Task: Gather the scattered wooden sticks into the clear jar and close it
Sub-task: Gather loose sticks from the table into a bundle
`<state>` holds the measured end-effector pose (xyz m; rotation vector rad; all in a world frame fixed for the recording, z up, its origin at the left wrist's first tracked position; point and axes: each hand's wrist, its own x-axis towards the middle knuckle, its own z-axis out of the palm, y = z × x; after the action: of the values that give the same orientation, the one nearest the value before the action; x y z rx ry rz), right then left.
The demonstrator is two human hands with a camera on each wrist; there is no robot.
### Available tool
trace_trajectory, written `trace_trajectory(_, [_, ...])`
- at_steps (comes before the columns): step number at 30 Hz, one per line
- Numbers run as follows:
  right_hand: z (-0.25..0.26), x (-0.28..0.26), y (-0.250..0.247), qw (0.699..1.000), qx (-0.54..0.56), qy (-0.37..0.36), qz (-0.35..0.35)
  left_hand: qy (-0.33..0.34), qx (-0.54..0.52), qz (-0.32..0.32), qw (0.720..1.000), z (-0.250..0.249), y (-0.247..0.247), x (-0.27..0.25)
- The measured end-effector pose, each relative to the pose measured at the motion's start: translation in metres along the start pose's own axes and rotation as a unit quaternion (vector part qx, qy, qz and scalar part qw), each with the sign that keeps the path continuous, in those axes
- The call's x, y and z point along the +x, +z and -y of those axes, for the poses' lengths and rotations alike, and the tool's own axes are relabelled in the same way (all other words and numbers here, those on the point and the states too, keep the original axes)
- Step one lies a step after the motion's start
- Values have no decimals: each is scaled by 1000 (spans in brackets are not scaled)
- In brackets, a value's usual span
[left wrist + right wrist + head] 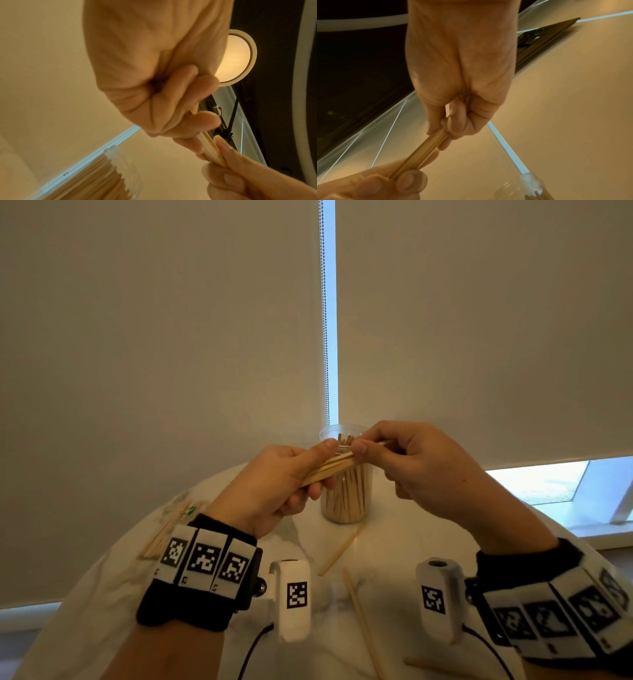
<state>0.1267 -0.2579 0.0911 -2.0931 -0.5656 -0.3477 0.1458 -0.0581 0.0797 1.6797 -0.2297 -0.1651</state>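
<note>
Both hands hold one small bundle of wooden sticks (337, 465) level in the air, just in front of the clear jar (346, 494). My left hand (291, 474) grips the bundle's left end (211, 148). My right hand (394, 457) pinches its right end (426, 146) with thumb and fingers. The jar stands open on the white round table (394, 542), nearly full of upright sticks. Loose sticks lie on the table: one (340, 551) in front of the jar, another (363, 625) nearer me, a third (442, 667) at the front right. No lid is in view.
A further heap of sticks (168, 529) lies at the table's left edge, partly hidden by my left wrist band. Roller blinds (171, 337) with a bead chain (323, 313) hang close behind the table. A window sill (565, 501) shows at the right.
</note>
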Motion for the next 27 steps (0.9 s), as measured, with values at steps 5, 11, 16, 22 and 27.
trace_trajectory(5, [-14, 3, -17, 997, -18, 33, -70, -20, -121, -17, 992, 12, 10, 12])
trace_trajectory(11, [-43, 25, -46, 962, -57, 75, -257, 6, 43, -149, 988, 48, 8, 39])
trace_trajectory(16, [-53, 78, -34, 960, -181, 88, -196, -1, 147, -135, 980, 57, 25, 80])
trace_trajectory(22, [-48, 126, -11, 928, -365, 68, 11, 24, 123, -126, 984, 67, 34, 121])
trace_trajectory(27, [-42, 140, 22, 887, -440, 34, 139, 46, 92, -108, 989, 77, 33, 122])
